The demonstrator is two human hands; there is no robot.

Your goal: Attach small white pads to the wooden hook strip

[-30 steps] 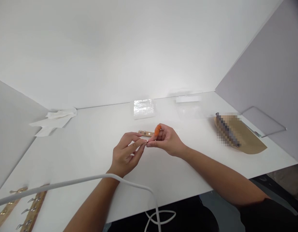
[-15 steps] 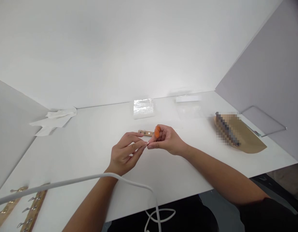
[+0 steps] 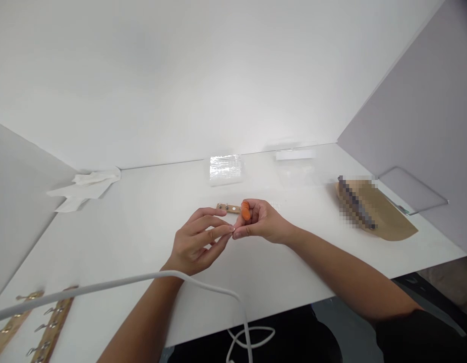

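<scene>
Wooden strip (image 3: 228, 207) mid-table, beside right hand (image 3: 261, 222), edges well apart

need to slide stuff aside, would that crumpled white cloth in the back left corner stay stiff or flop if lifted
The crumpled white cloth would probably flop: it lies in soft folds on the white table. It looks thin, so likely light, and unlikely to roll.

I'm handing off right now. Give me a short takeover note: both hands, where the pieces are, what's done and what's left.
Left hand: fingertips pinched at the right hand's, contents too small to tell.
Right hand: orange fingertip cover on one finger, pinching toward the left.
Small wooden strip with metal fittings lies on the white table just behind the hands.
Two wooden hook strips lie near left.
Done and left: cannot tell.
</scene>
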